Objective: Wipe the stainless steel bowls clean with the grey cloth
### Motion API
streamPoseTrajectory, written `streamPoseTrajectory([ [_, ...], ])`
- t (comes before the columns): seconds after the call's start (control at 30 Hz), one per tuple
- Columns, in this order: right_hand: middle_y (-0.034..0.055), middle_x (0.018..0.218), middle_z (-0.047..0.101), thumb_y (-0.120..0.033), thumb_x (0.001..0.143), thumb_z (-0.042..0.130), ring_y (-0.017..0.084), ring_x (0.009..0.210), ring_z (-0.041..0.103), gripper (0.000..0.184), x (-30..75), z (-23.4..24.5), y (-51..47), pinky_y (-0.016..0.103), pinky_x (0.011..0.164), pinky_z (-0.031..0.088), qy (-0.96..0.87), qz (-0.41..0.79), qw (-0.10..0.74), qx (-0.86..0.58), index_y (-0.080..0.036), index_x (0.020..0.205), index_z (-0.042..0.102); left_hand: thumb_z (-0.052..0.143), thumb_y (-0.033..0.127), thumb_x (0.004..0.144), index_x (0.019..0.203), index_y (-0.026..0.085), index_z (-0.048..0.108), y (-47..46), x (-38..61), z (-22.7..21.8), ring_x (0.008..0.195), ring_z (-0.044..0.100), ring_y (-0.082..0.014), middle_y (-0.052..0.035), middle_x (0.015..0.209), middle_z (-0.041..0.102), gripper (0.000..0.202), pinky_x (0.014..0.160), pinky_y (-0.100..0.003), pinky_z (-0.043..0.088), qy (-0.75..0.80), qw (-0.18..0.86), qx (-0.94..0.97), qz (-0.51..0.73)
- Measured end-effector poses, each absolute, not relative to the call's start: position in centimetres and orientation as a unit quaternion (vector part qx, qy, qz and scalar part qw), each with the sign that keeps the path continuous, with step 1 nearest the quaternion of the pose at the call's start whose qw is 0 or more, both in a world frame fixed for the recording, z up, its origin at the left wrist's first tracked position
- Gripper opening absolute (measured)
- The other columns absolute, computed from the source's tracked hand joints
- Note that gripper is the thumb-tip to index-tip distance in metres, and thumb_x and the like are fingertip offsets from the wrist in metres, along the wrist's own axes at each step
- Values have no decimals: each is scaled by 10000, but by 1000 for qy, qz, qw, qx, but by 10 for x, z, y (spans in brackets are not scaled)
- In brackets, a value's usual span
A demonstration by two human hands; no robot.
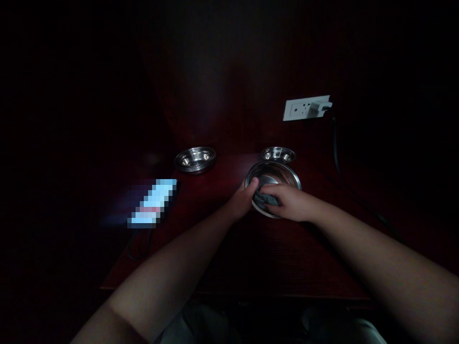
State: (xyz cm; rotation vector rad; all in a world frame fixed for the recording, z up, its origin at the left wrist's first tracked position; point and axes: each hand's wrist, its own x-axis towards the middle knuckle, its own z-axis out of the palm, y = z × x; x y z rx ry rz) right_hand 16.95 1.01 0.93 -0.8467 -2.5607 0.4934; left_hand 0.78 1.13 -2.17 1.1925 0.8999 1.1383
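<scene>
A shiny steel bowl is tilted slightly toward me over the dark red table. My left hand is closed on its left rim, thumb over the edge and the other fingers hidden behind the wall. Inside the bowl, my right hand presses a bunched dark grey cloth against the inner left side. Its fingers are wrapped over the cloth. Whether the bowl's base touches the table is hard to make out.
Behind the bowl sits a smaller steel bowl. Several nested steel bowls stand at the left. A lit phone with a cable lies nearer me. On the wall, a white socket has a plug and a black cord hanging down.
</scene>
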Motion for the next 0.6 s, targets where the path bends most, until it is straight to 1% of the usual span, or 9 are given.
streamPoseTrajectory([
  [0.2,34,804,642,-102,710,550,170,766,571,102,173,14,10,293,723,417,-901,199,132,-362,-190,750,585,506,542,848,1264,161,514,9,7,-21,1198,530,-276,-111,1270,598,565,995,-384,413,387,600,501,490],
  [0.43,42,813,650,-120,701,549,173,763,581,86,173,13,10,291,706,416,-899,189,119,-378,-191,742,575,491,529,860,1266,155,515,10,6,-21,1193,532,-284,-121,1291,582,553,1012,-407,399,389,594,513,482],
  [0.5,40,803,645,-128,701,551,172,753,582,83,173,13,11,293,709,422,-897,191,118,-380,-190,750,578,490,504,868,1277,148,496,10,6,-20,1206,523,-285,-130,1313,564,542,1013,-411,400,380,599,514,482],
  [0.6,42,822,651,-123,705,540,175,769,589,116,174,11,12,297,724,433,-896,202,125,-375,-189,781,597,537,450,855,1298,149,465,8,8,-18,1223,511,-278,-137,1328,548,541,1024,-411,395,356,606,514,492],
])
